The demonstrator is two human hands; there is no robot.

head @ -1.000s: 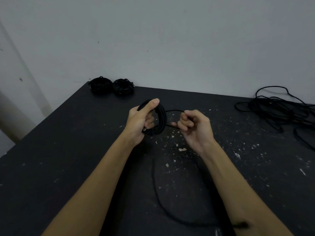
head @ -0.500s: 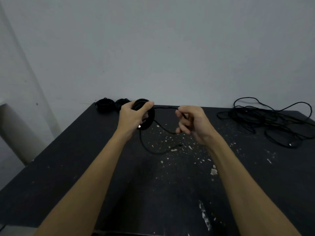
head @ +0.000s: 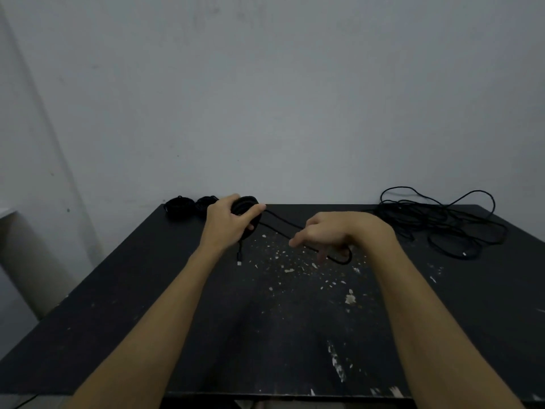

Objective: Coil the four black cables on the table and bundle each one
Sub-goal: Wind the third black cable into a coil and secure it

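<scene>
My left hand (head: 228, 224) grips a black cable coil (head: 246, 205), held just above the far left part of the black table (head: 141, 320). A short connector end (head: 239, 257) hangs below that hand. The cable's loose tail (head: 280, 222) runs right from the coil into my right hand (head: 333, 231), whose fingers curl down over it. A small loop of the tail (head: 348, 258) shows under that hand on the table. Two bundled coils (head: 190, 205) lie at the back left corner. A loose tangled cable (head: 442, 228) lies at the back right.
A grey wall (head: 280, 98) stands right behind the table's far edge. White paint flecks (head: 295, 267) spot the tabletop's middle. The near edge of the table crosses the bottom of the view.
The view has tilted up toward the wall. My left hand carried the coil farther back and left. My right hand dropped lower to the right, and the tail now trails on the table.
</scene>
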